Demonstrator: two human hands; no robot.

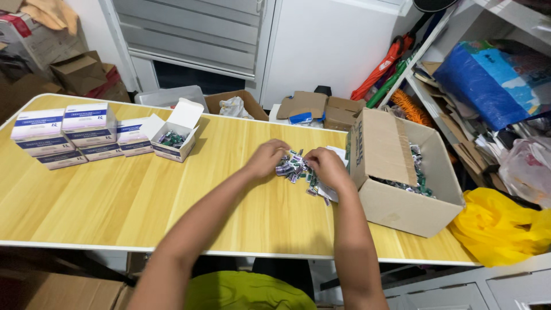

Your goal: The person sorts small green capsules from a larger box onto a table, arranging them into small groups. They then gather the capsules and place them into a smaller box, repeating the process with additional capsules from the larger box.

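Sachets (294,167), small green and purple ones, sit in a loose pile right between both sets of fingertips on the wooden table (115,195). Left hand (267,158) and right hand (327,166) curl over them, fingers bent; can't tell if either actually grips any. Cardboard box (396,172) sits just beyond the right fingers.

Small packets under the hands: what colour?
Mostly green and purple with silvery foil, in a loose pile of small packets on the wooden table. Head view only.
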